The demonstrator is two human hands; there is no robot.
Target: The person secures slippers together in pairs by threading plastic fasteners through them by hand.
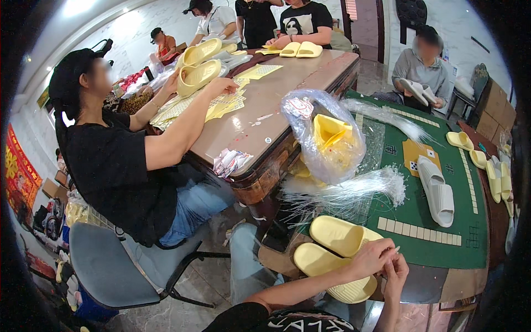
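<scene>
A pair of pale yellow ribbed slide slippers (335,232) lies at the near edge of the table, beside my hands. My left hand (371,259) reaches over the slippers with its fingertips pinched together. Close against it, my right hand (396,276) is also closed in a pinch. A tiny whitish bit shows at the fingertips, too small to name. Beyond the slippers, a bundle of thin clear plastic strands (354,191) spreads on the green mat (401,213). Behind that bundle stands a clear plastic bag (354,155) with yellow cards in it.
White slippers (437,193) lie on the mat, and more strands (395,119) lie farther back. Yellow slippers (495,180) line the right edge. At left, a seated co-worker (105,160) handles slippers at a brown table (293,94). Another person (423,72) sits across, holding white slippers.
</scene>
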